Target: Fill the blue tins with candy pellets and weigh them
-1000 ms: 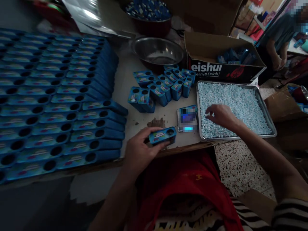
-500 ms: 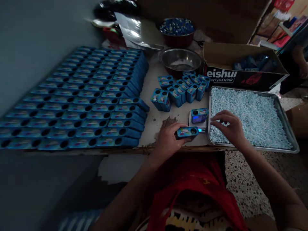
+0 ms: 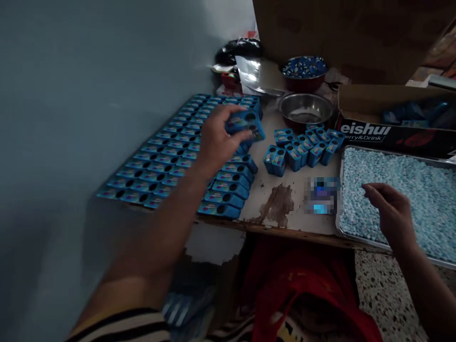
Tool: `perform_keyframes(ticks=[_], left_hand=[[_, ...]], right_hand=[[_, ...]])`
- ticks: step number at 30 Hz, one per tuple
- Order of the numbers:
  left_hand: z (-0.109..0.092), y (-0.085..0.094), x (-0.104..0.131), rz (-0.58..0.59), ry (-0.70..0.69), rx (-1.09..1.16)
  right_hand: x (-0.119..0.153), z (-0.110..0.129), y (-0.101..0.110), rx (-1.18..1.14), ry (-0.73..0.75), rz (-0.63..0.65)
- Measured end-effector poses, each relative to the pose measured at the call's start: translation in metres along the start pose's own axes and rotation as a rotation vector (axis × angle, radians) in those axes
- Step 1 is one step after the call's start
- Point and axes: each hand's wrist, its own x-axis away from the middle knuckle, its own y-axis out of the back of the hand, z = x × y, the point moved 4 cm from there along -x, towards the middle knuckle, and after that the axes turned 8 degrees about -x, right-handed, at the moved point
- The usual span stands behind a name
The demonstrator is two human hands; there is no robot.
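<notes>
Held in my left hand is a blue box with a round dark hole in its top, above the right side of packed rows of similar boxes. Over the metal tray of pale blue pellets, my right hand has its thumb and fingertips pressed together; anything between them is too small to make out. A blurred patch left of the tray hides most of the scale and what is on it. A looser group of blue boxes stands at mid-table.
Behind the loose boxes are a steel bowl and a bowl of blue and white pieces. A black carton holding blue packs stands behind the tray. A wall rises at the left.
My left hand has moved from beside the scale up and left over the rows, carrying the blue box. My right hand remains over the tray. The view has shifted left.
</notes>
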Motion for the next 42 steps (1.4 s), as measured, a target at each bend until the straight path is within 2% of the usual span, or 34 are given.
perform_keyframes(ticks=[2, 5, 9, 12, 14, 15, 17, 20, 22, 24, 26, 28, 31, 34, 36, 38, 40, 42], left_hand=[[0.026, -0.011, -0.033, 0.098, 0.028, 0.002], [0.063, -0.042, -0.052, 0.253, 0.105, -0.018], [0.101, -0.071, -0.042, 0.393, 0.078, -0.174], [0.116, -0.073, -0.031, 0.454, 0.076, -0.278], [0.113, -0.066, -0.026, 0.471, 0.068, -0.298], [0.107, -0.061, -0.024, 0.463, 0.045, -0.292], [0.082, -0.051, -0.02, 0.429, -0.047, -0.262], [0.023, -0.051, -0.014, 0.405, -0.233, -0.18], [-0.025, -0.068, -0.01, 0.476, -0.407, -0.128], [-0.072, -0.095, -0.004, 0.598, -0.626, -0.099], [-0.109, -0.127, 0.002, 0.793, -0.78, -0.004], [-0.132, -0.155, 0.007, 1.011, -0.838, 0.115], [-0.145, -0.186, 0.008, 1.247, -0.895, 0.201], [-0.138, -0.205, 0.0, 1.307, -0.941, 0.207], [-0.13, -0.213, -0.007, 1.253, -0.932, 0.186], [-0.123, -0.215, -0.012, 1.139, -0.893, 0.191], [-0.119, -0.211, -0.014, 1.029, -0.791, 0.247], [-0.119, -0.204, -0.013, 0.939, -0.649, 0.29]], right_hand=[[0.005, -0.012, 0.002, 0.035, -0.047, 0.03], [0.015, -0.02, -0.004, 0.156, -0.024, 0.147], [0.019, -0.017, -0.009, 0.39, 0.06, 0.263], [0.013, -0.013, 0.0, 0.487, 0.07, 0.221], [0.004, -0.011, 0.01, 0.636, 0.116, 0.2], [0.0, -0.012, 0.015, 0.751, 0.15, 0.225], [-0.008, -0.02, 0.021, 0.999, 0.212, 0.38], [-0.014, -0.04, 0.028, 1.187, 0.249, 0.701], [-0.016, -0.049, 0.03, 1.155, 0.265, 0.81], [-0.018, -0.054, 0.031, 1.073, 0.284, 0.816], [-0.016, -0.058, 0.034, 1.016, 0.287, 0.79], [-0.012, -0.064, 0.04, 1.032, 0.256, 0.767], [-0.001, -0.073, 0.05, 1.115, 0.204, 0.731], [0.006, -0.077, 0.053, 1.163, 0.213, 0.722], [0.007, -0.078, 0.05, 1.187, 0.23, 0.749], [0.005, -0.081, 0.045, 1.201, 0.222, 0.782], [0.002, -0.085, 0.042, 1.178, 0.183, 0.787], [-0.005, -0.089, 0.041, 1.083, 0.119, 0.697]])
